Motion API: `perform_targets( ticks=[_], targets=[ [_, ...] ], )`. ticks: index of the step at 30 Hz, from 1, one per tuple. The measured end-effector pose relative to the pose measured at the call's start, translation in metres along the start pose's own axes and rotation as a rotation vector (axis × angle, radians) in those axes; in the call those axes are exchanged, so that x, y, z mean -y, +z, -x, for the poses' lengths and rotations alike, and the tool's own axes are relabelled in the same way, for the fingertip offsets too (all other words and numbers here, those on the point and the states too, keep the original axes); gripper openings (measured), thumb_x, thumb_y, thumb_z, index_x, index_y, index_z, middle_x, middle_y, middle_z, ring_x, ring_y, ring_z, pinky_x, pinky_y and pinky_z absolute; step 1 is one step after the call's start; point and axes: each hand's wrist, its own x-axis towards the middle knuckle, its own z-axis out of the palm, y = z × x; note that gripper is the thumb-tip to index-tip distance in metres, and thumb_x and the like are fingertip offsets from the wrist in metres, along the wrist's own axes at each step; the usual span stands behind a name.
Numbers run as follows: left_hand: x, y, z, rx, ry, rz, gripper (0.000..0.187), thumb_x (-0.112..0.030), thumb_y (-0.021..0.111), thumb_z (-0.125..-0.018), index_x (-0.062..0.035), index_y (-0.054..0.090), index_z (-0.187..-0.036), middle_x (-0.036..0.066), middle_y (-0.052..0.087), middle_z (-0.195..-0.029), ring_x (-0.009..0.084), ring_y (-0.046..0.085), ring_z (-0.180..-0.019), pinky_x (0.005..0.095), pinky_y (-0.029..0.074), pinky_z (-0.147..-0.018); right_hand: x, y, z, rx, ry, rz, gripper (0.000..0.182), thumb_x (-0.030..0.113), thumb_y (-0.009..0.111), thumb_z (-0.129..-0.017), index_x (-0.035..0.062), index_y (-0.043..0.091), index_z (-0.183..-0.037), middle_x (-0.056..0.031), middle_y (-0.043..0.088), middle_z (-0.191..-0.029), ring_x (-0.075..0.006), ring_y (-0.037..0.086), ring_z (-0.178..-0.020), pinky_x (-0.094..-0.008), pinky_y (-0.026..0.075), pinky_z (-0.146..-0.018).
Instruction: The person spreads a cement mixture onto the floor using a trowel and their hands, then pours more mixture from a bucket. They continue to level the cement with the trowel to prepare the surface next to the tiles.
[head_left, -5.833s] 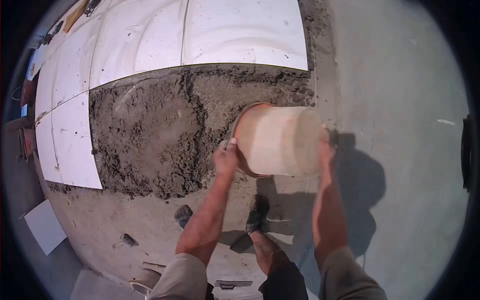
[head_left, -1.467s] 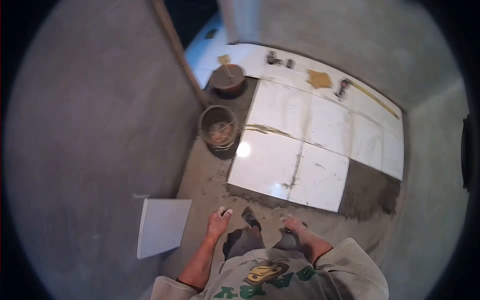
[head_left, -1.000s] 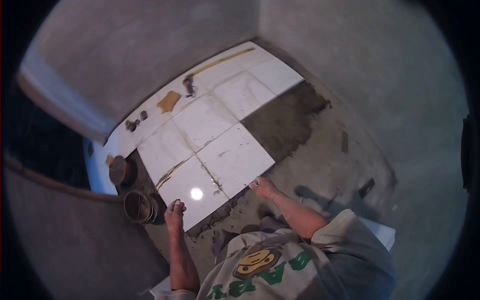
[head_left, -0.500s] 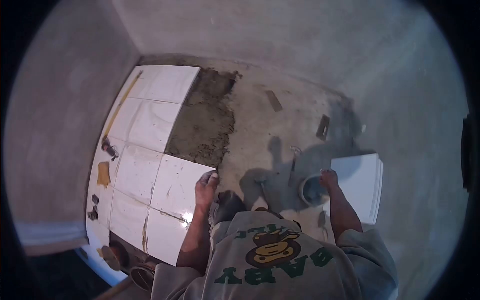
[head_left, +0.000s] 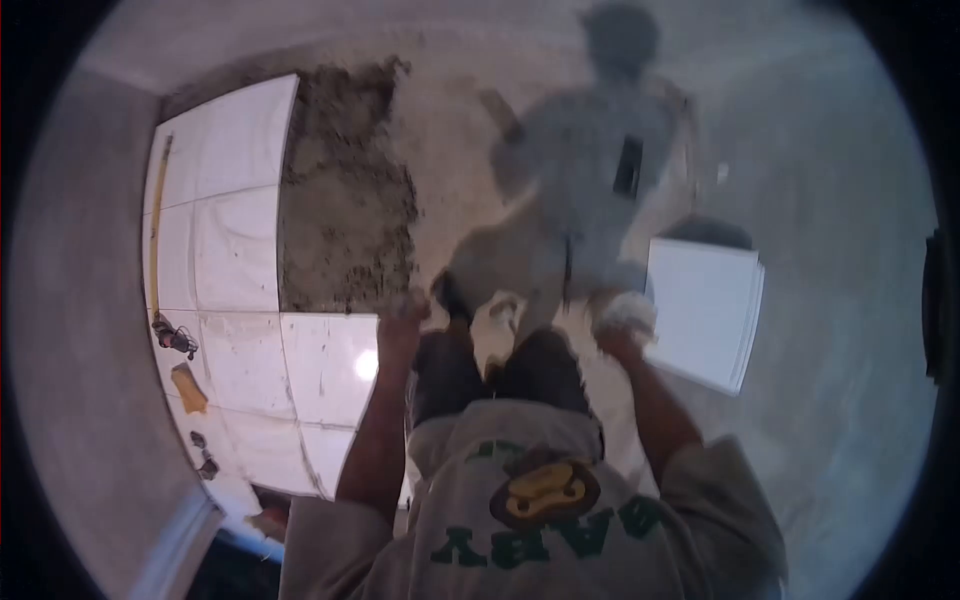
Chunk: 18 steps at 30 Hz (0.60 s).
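My left hand (head_left: 404,320) is over the right corner of the nearest white floor tile (head_left: 325,350), its fingers smeared by motion. Beside that corner, a bed of dark wet mortar (head_left: 345,215) spreads along the laid tiles. On the right, my right hand (head_left: 620,338) overlaps the near side of a round, pale bucket (head_left: 628,308); blur hides its fingers, and I cannot tell what it grips. Close to the bucket is a stack of white tiles (head_left: 705,305) on the floor.
A yellow strip (head_left: 160,225), a corded tool (head_left: 173,338) and a yellow-brown sponge-like piece (head_left: 188,388) lie on the left tiles. Farther out are a dark rectangular block (head_left: 628,167) and a flat brownish piece (head_left: 500,113). Grey walls enclose the floor; my shadow crosses it.
The view has tipped, turned and blurred as my body straightened. My right hand has shifted from the bucket's right rim to its near side. My left hand stays around the tile corner.
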Motion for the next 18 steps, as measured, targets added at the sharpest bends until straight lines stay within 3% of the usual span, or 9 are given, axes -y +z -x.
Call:
perform_targets(
  ticks=[1, 2, 4, 6, 9, 11, 13, 16, 18],
  targets=[
    [-0.005, -0.018, -0.026, 0.18, -0.376, 0.295, 0.024, -0.025, 0.057, -0.09, -0.0033, 0.067, -0.093, 0.004, 0.065, -0.077, 0.0115, 0.06, -0.071, 0.0291, 0.047, -0.066, 0.027, -0.086, -0.029, 0.027, 0.45, -0.457, 0.029, 0.029, 0.057, -0.085, 0.0058, 0.063, -0.102, -0.0143, 0.066, -0.1, -0.0298, 0.065, -0.087, -0.0438, 0.051, -0.077],
    [-0.018, -0.033, -0.066, 0.312, -0.749, 0.581, 0.024, -0.025, 0.057, -0.091, -0.0036, 0.067, -0.094, 0.004, 0.066, -0.079, 0.0117, 0.061, -0.072, 0.0291, 0.047, -0.067, 0.049, -0.164, -0.037, -0.084, 0.608, -1.025, 0.031, 0.025, 0.061, -0.082, 0.0021, 0.062, -0.102, -0.0161, 0.066, -0.095, -0.0318, 0.065, -0.085, -0.0426, 0.051, -0.075],
    [-0.008, -0.034, -0.097, 0.269, -0.592, 0.518, 0.024, -0.026, 0.057, -0.092, -0.0046, 0.067, -0.095, 0.003, 0.066, -0.081, 0.0112, 0.059, -0.071, 0.0284, 0.047, -0.067, 0.058, -0.188, -0.05, -0.393, 0.488, -0.991, 0.039, 0.037, 0.056, -0.088, 0.0005, 0.061, -0.099, -0.0191, 0.065, -0.081, -0.0332, 0.066, -0.077, -0.043, 0.049, -0.074],
    [-0.019, -0.044, -0.13, 0.189, -0.881, 0.763, 0.025, -0.027, 0.057, -0.093, -0.0034, 0.066, -0.093, 0.003, 0.065, -0.079, 0.0106, 0.059, -0.071, 0.0276, 0.046, -0.065, 0.066, -0.223, -0.046, -0.219, 0.53, -1.112, 0.041, 0.04, 0.057, -0.086, 0.0005, 0.061, -0.099, -0.0196, 0.065, -0.083, -0.0347, 0.065, -0.081, -0.0432, 0.049, -0.075],
    [0.006, -0.033, -0.149, 0.203, -0.833, 0.865, 0.033, -0.035, 0.059, -0.091, -0.0051, 0.065, -0.104, 0.004, 0.067, -0.084, 0.0117, 0.061, -0.076, 0.0274, 0.046, -0.065, 0.048, -0.189, -0.039, -0.047, 0.603, -0.979, 0.043, 0.042, 0.058, -0.085, 0.0024, 0.064, -0.099, -0.0237, 0.065, -0.096, -0.0393, 0.061, -0.097, -0.0437, 0.047, -0.084],
    [-0.004, -0.027, -0.161, 0.221, -0.821, 0.803, 0.032, -0.035, 0.059, -0.091, -0.0049, 0.065, -0.102, 0.004, 0.066, -0.083, 0.0118, 0.06, -0.076, 0.0272, 0.046, -0.065, 0.027, -0.165, -0.028, 0.076, 0.691, -0.899, 0.04, 0.041, 0.058, -0.086, 0.0044, 0.066, -0.099, -0.0226, 0.065, -0.099, -0.0386, 0.061, -0.098, -0.0444, 0.047, -0.085],
    [-0.015, -0.012, -0.169, 0.222, -0.777, 0.795, 0.028, -0.029, 0.057, -0.093, -0.0024, 0.066, -0.089, 0.002, 0.063, -0.076, 0.009, 0.054, -0.064, 0.0251, 0.043, -0.061, 0.008, -0.146, -0.01, -0.076, 0.587, -0.67, 0.032, 0.03, 0.057, -0.086, -0.0003, 0.064, -0.089, -0.0158, 0.066, -0.073, -0.0252, 0.066, -0.073, -0.0412, 0.05, -0.069],
    [-0.048, -0.004, -0.184, 0.324, -0.794, 0.717, 0.032, -0.033, 0.057, -0.092, -0.0019, 0.066, -0.092, 0.003, 0.065, -0.078, 0.0095, 0.058, -0.067, 0.025, 0.045, -0.062, -0.045, -0.086, -0.001, 0.011, 0.571, -0.811, 0.028, 0.028, 0.058, -0.086, 0.0015, 0.065, -0.093, -0.0126, 0.067, -0.073, -0.0235, 0.067, -0.07, -0.0409, 0.052, -0.067],
    [-0.045, 0.024, -0.181, 0.292, -0.846, 0.789, 0.034, -0.032, 0.056, -0.092, -0.0004, 0.067, -0.095, 0.004, 0.067, -0.082, 0.0106, 0.062, -0.072, 0.0258, 0.046, -0.063, -0.076, -0.082, -0.017, 0.103, 0.313, -0.236, 0.028, 0.028, 0.059, -0.087, 0.0022, 0.064, -0.096, -0.0114, 0.067, -0.073, -0.0212, 0.066, -0.066, -0.0376, 0.052, -0.061]
  ],
)
